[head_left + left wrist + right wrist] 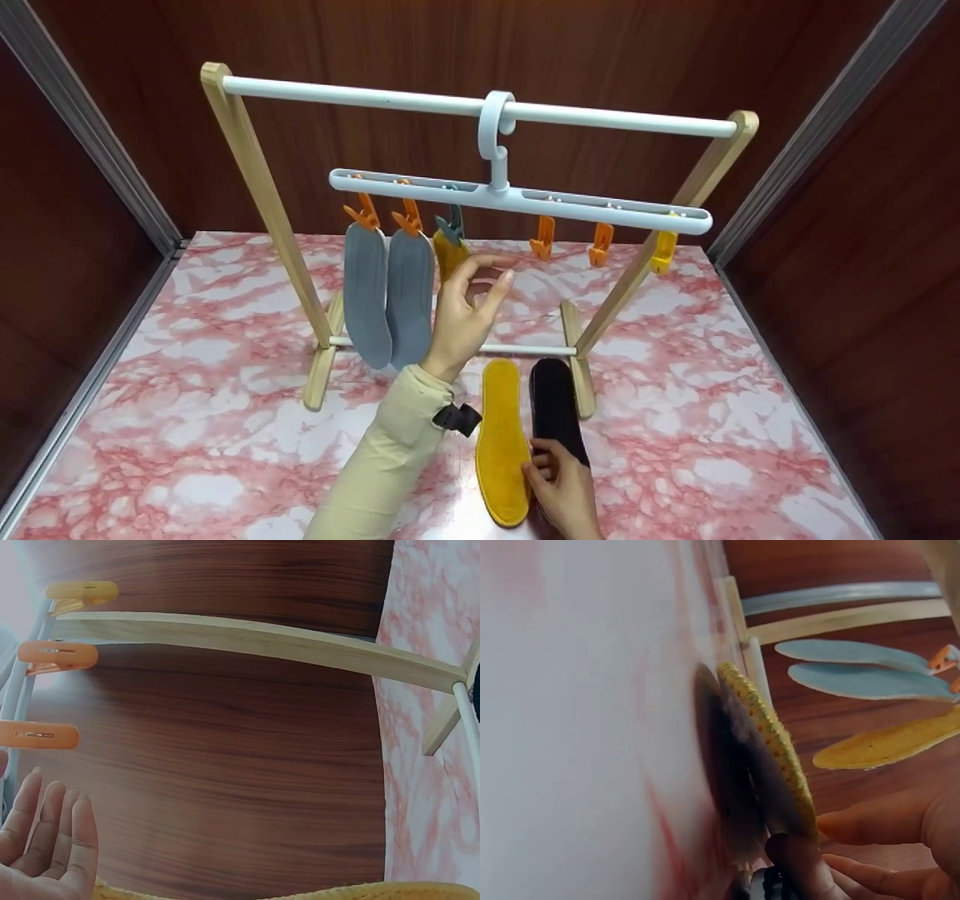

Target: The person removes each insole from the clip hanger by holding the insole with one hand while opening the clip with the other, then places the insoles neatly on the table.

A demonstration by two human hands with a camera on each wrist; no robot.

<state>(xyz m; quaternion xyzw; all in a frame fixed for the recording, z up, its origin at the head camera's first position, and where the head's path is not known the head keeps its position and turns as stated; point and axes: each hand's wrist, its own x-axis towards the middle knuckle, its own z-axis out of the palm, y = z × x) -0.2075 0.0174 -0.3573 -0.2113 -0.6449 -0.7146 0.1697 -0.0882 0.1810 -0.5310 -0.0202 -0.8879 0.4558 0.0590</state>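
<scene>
My left hand (pixel 469 315) is raised in front of the hanger (pixel 499 196), its fingers loosely bent with nothing between them. Behind it hangs a yellow insole (pixel 448 253), partly hidden, from a dark green clip (pixel 451 223). Two grey insoles (pixel 366 300) hang to its left from orange clips (pixel 364 214). Low at the front, my right hand (pixel 564 491) pinches the edge of another yellow insole (pixel 501 442); its dark underside shows in the right wrist view. A black insole (pixel 556 405) lies beside it, partly covered by that hand.
The hanger hooks over the white top bar (pixel 360 95) of a wooden rack (pixel 262 195). Two orange clips (pixel 601 244) and a yellow clip (pixel 664 253) hang at the right without insoles. Underneath is a pink marbled surface (pixel 202 420), with dark wood panels (pixel 375 37) around it.
</scene>
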